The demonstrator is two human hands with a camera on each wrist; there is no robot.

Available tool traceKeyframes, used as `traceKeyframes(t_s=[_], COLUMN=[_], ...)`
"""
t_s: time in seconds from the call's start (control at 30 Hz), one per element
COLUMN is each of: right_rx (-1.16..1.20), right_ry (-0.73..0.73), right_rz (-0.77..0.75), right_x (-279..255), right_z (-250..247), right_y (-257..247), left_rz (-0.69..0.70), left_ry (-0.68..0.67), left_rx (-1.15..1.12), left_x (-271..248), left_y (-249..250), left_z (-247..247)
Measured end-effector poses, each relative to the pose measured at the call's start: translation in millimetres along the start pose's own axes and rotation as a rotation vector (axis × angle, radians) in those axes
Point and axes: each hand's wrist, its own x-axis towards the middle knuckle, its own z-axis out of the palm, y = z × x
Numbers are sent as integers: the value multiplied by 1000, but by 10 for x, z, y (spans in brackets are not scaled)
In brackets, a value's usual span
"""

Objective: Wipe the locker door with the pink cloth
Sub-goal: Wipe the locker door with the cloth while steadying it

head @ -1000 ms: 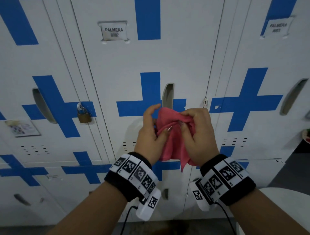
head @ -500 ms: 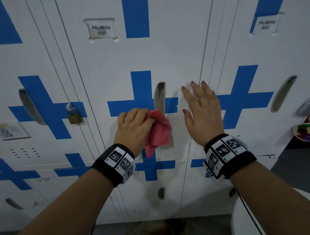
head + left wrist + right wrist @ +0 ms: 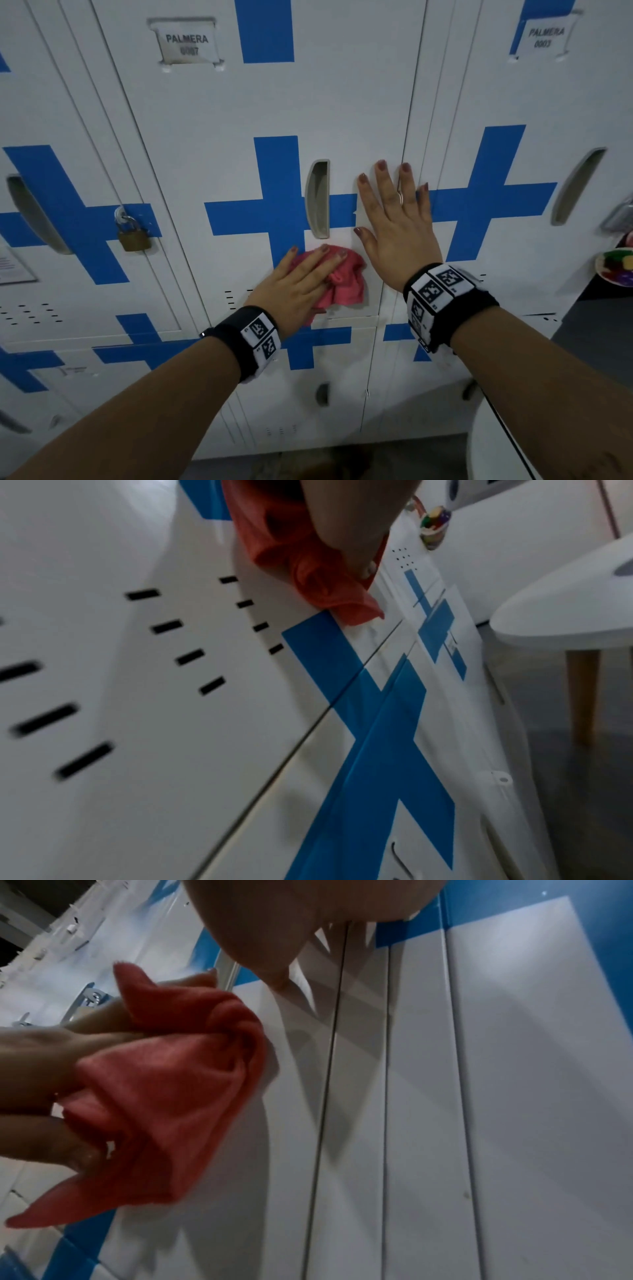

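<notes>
The left hand [image 3: 294, 284] presses a crumpled pink cloth [image 3: 342, 281] against the white metal locker door with blue cross [image 3: 342, 113], fingers straight over the cloth. The right hand [image 3: 397, 226] lies flat on the door, fingers spread wide.

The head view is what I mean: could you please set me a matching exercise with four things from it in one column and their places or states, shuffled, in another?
Things:
1. pink cloth
2. right hand
3. padlock
4. label reading PALMERA

Places or states:
A. hangs on the locker to the left
B. flat on the door, fingers spread
C. bunched under the left hand, below the recessed handle
D. near the top of the middle locker door

Pairs: 1-C, 2-B, 3-A, 4-D
</notes>
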Motion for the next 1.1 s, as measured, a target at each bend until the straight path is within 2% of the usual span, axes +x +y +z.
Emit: traceKeyframes(t_s=[0.1,0.23,0.6,1.0,1.1], right_rx=[-14,-38,-42,-63,-68], right_ry=[8,20,36,22,18], right_rz=[-9,-17,-24,-30,-32], right_x=[3,-1,1,-5,-3], right_z=[35,64,96,84,79], right_y=[14,24,42,47,46], left_rz=[78,134,208,231,225], left_ry=[-65,-228,-439,-510,-487], left_rx=[53,121,23,42,7], left_x=[136,223,286,-104,-226], left_y=[78,236,656,416,326], left_z=[-1,29,102,170,171])
